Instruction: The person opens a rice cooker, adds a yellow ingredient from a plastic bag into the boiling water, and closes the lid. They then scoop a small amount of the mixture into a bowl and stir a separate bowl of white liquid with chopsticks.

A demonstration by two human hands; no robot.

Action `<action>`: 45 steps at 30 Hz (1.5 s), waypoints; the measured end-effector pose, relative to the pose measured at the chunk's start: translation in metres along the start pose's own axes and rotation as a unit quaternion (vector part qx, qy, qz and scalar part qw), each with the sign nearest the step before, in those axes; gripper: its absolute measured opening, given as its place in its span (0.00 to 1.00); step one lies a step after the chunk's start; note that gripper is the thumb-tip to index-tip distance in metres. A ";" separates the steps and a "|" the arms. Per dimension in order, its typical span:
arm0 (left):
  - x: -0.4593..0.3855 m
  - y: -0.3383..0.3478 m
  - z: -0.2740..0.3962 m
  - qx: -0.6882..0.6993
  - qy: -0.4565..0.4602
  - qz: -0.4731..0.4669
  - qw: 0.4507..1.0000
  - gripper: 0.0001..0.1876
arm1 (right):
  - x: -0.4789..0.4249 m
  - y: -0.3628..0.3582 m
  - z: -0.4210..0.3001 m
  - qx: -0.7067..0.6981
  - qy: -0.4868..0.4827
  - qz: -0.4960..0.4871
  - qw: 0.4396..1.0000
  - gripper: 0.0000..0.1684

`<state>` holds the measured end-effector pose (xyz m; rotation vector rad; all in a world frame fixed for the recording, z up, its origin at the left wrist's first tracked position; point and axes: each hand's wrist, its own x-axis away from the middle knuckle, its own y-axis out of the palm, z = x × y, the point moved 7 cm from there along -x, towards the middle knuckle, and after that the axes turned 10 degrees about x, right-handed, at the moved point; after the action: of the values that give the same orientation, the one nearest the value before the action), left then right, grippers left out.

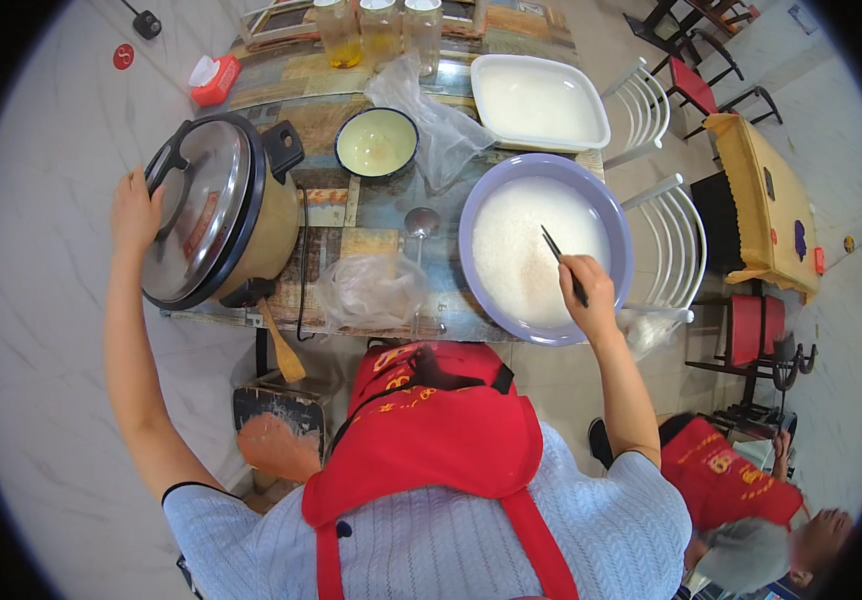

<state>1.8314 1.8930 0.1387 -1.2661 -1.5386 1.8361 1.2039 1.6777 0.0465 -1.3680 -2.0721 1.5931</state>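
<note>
My left hand (135, 207) is closed around the black handle on the metal lid (210, 202) of a large rice cooker (270, 244) at the table's left end; the lid lies on the pot. In my right hand (588, 292) is a pair of black chopsticks (551, 244), held over a purple basin (472, 281) of white grains, probably rice, in cloudy water. Whether the tips touch the grains I cannot tell. Between cooker and basin lie a metal ladle (422, 223), a crumpled clear plastic bag (373, 291) and an enamel bowl (376, 142) with a dark rim.
A white tub (540, 101) with whitish contents stands behind the basin, beside another plastic bag (431, 127). Several glass jars (337, 37) and a red tissue box (216, 81) are farther back. A wooden spatula (281, 349) juts past the near edge. White chairs (682, 247) flank the right side; a co-worker (731, 480) is lower right.
</note>
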 end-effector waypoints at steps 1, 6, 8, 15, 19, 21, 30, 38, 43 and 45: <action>0.001 -0.015 0.022 -0.004 0.044 0.054 0.998 0.25 | 0.009 0.001 0.000 0.018 0.001 -0.016 1.000 0.07; 0.046 -0.076 0.168 0.139 0.186 0.100 0.967 0.23 | 0.052 -0.003 0.001 0.092 -0.022 -0.055 0.994 0.10; 0.074 -0.075 0.211 0.214 0.196 0.031 0.956 0.22 | 0.067 -0.001 0.000 0.052 -0.048 -0.074 0.995 0.10; 0.115 -0.028 0.261 0.320 0.197 -0.099 0.922 0.16 | 0.070 0.067 0.012 -0.035 -0.147 -0.210 0.966 0.11; 0.115 -0.024 0.273 0.336 0.204 -0.092 0.915 0.14 | 0.035 0.091 0.043 -0.003 -0.160 -0.171 0.972 0.15; 0.117 -0.021 0.271 0.338 0.197 -0.102 0.915 0.13 | 0.019 0.092 0.071 -0.002 -0.107 -0.159 0.981 0.17; 0.147 0.000 0.246 0.386 0.102 -0.134 0.907 0.11 | -0.015 0.033 0.157 -0.153 0.261 0.052 0.952 0.09; 0.160 0.012 0.257 0.427 0.086 -0.138 0.890 0.10 | 0.001 0.116 0.096 -0.271 0.230 -0.082 0.931 0.13; 0.172 0.022 0.246 0.435 0.058 -0.138 0.888 0.09 | 0.052 0.075 0.124 -0.275 0.287 -0.115 0.910 0.12; 0.175 0.026 0.244 0.435 0.054 -0.145 0.887 0.09 | 0.034 0.061 0.149 -0.207 0.318 -0.060 0.923 0.11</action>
<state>1.5456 1.8924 0.0427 -0.6424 -0.6223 1.8569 1.1239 1.6040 -0.0775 -1.5677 -2.0557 0.5442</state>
